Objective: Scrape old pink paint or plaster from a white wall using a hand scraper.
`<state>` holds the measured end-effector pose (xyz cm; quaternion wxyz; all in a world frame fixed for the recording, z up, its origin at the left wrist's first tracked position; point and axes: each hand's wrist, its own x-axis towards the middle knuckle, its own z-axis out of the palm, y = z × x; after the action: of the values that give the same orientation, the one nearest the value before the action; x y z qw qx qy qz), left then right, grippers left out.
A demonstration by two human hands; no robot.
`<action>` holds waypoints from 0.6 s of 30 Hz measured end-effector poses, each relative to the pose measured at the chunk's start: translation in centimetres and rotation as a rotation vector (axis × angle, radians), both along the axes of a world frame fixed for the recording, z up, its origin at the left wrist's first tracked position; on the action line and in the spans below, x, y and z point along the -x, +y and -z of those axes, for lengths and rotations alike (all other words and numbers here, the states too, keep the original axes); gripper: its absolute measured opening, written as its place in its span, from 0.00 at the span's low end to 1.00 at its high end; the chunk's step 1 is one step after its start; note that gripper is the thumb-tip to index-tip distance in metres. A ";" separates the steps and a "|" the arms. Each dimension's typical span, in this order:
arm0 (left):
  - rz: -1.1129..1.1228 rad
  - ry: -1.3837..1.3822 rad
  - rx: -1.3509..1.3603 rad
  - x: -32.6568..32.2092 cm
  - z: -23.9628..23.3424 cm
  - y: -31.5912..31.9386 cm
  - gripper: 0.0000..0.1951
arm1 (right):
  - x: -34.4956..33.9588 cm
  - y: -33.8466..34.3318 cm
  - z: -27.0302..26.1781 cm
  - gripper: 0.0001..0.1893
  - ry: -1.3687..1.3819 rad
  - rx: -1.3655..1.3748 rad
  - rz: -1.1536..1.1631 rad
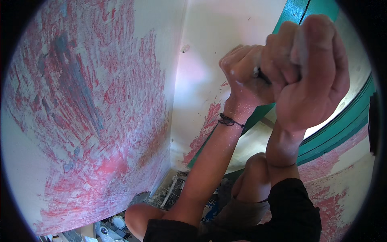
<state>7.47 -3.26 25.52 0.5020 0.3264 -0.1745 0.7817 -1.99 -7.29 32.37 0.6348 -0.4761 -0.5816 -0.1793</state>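
Both of my hands are raised together at the upper right, in front of a green-framed opening. My left hand (243,71) is curled tight, with a dark cord bracelet (229,120) around its wrist and pale dust on the skin. Close against it, nearer the camera, is my right hand (314,78), its fingers folded into a fist. A small dark object (264,77) with a whitish bit at its end shows in the gap between them. The fingers hide the rest of it, so its kind cannot be told.
Patchy red and grey marks cover the wall (99,106) on the left. It meets a paler wall (196,78) at a corner. A green frame (335,140) curves along the right. Debris (169,189) and assorted items (113,225) lie low down, near my bent knees.
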 end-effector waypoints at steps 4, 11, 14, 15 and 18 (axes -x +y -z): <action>0.033 0.060 -0.184 -0.2 1.6 2.2 0.16 | 0.5 1.7 0.4 0.14 0.030 -0.067 0.131; -0.104 0.322 -0.202 1.6 -0.4 0.6 0.17 | 0.0 1.0 -1.9 0.19 0.117 -0.210 0.264; 0.090 0.064 -0.078 -0.5 1.2 0.9 0.18 | 0.4 2.2 -0.3 0.16 0.055 -0.097 0.252; 0.081 0.069 -0.081 -0.7 2.5 1.6 0.18 | -0.2 2.4 0.5 0.16 0.060 -0.099 0.243; -0.055 0.374 -0.083 0.0 4.4 2.0 0.20 | -2.3 1.9 0.8 0.17 -0.118 0.095 0.243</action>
<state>7.42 -1.28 21.11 0.4904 0.4911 -0.1011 0.7128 0.35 -5.40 31.61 0.5499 -0.5611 -0.5637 -0.2550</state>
